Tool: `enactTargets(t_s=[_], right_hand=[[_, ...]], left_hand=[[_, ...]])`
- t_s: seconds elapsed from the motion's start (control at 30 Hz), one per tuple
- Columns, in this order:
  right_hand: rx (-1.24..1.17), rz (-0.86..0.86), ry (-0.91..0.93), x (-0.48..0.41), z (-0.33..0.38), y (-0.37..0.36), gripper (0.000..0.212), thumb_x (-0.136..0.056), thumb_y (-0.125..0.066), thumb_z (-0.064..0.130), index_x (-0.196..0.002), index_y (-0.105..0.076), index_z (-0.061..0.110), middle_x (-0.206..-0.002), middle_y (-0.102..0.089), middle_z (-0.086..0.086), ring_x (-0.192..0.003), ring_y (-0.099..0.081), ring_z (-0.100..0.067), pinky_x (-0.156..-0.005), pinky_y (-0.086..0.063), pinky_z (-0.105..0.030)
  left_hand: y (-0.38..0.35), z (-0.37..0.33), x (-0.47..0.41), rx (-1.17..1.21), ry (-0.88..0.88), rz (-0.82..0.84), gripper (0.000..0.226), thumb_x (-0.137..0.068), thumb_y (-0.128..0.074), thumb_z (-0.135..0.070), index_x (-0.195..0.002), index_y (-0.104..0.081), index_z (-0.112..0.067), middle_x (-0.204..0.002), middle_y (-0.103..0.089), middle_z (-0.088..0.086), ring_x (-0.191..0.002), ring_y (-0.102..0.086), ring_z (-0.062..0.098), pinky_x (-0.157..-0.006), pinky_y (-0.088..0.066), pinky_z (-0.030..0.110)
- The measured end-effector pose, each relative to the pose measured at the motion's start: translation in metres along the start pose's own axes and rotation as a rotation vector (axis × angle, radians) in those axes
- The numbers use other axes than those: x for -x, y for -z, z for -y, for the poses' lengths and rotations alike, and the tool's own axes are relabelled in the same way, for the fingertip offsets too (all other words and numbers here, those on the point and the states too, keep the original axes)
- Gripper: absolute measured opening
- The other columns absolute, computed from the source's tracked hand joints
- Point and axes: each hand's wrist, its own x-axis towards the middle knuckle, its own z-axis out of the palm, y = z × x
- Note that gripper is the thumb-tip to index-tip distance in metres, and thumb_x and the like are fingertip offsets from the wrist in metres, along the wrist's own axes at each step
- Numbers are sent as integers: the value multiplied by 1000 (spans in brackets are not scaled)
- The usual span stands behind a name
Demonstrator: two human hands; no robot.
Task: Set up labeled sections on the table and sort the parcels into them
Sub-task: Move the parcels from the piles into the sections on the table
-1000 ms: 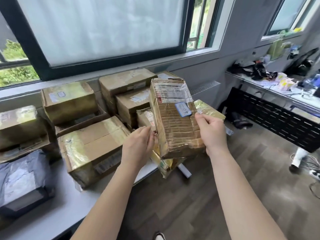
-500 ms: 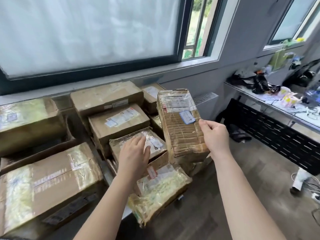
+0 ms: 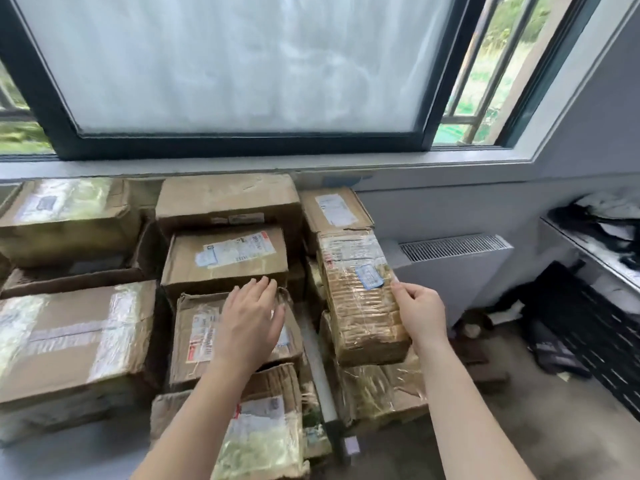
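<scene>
Presently, brown cardboard parcels (image 3: 221, 258) crowd the grey table (image 3: 86, 455) beneath a frosted window (image 3: 242, 64). Right grip (image 3: 420, 311) clasps one tape-wrapped parcel (image 3: 360, 299); left grip (image 3: 251, 320) spread flat.

**Office Back Room Doing Duty as a Parcel Sorting Spot**

This is looking like a plain office or mailroom. Taped brown cardboard parcels (image 3: 225, 202), most wearing printed shipping labels, are crowding a smooth grey table (image 3: 69, 459) under a wide dark-framed window (image 3: 242, 147) whose frosted pane is letting in daylight (green leaves are showing past the clear side). A white wall radiator with a slotted grille (image 3: 450, 268) is sitting below the sill against a bare grey wall (image 3: 606, 116). To the right, a cluttered pale shelf (image 3: 602, 261) is running above a black perforated metal panel (image 3: 595, 327), with wood-look flooring (image 3: 561, 438) lying beneath.
</scene>
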Motion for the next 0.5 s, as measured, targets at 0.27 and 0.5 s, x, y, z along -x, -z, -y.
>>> enactTargets(t_s=[0.27,0.5], right_hand=[[37,147,-10,-35,-20,-10,33,-98,-54,29,-87,-74,6,-83,-71,-9,-84,-62,-26,-68,-44,-34],[50,134,17,-53,-12,-16,32,-99,-52,25,-77,-70,9,-70,-62,-3,-68,-50,-15,-53,-35,-19]], left_hand=[[-13,-20,18,-104,140,-16,56,-92,-30,-40,-121,-63,-5,-124,-64,11,-117,-59,28,-101,-43,45],[-18,-25,20,-36,208,-43,55,-92,-30,-40,-124,-62,-7,-129,-60,9,-124,-53,26,-103,-38,39]])
